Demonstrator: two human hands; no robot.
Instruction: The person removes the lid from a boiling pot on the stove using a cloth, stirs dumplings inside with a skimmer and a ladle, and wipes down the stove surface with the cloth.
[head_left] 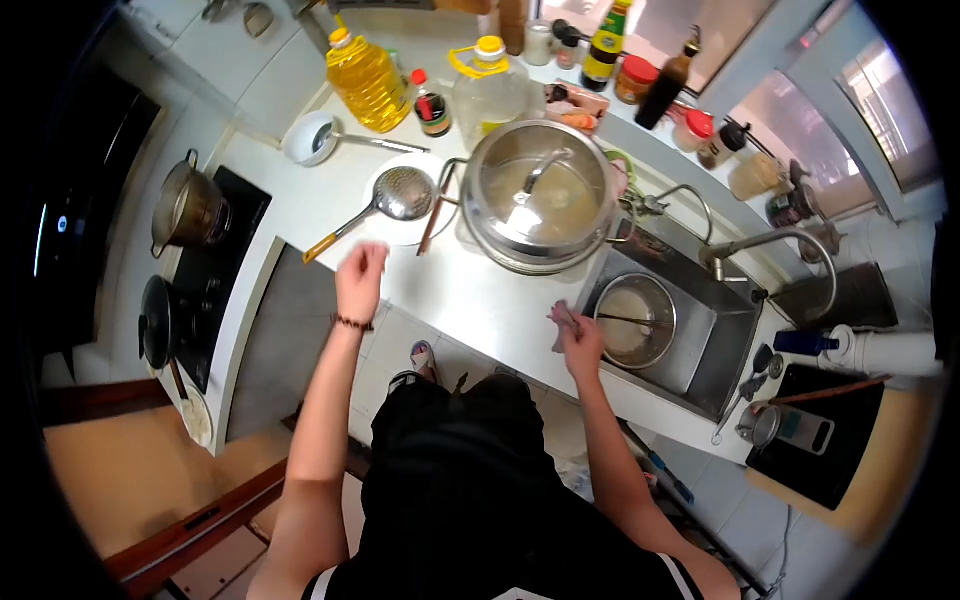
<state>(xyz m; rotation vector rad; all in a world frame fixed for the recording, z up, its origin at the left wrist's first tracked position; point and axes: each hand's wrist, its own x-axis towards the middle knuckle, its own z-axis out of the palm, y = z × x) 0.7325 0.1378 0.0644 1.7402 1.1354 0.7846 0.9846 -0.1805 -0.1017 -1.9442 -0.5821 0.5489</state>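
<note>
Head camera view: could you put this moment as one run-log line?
left hand: loosely curled near wooden-handled metal skimmer | right hand: holding greyish-pink cloth beside steel sink | large steel pot: clear lid on

We see a brightly lit kitchen, daylight pouring through the window (690, 30) at the upper right and blowing out its panes, glare spotting the glass lid (538, 188) and the white countertop (450, 290), while fisheye distortion bends the edges into black corners.
</note>
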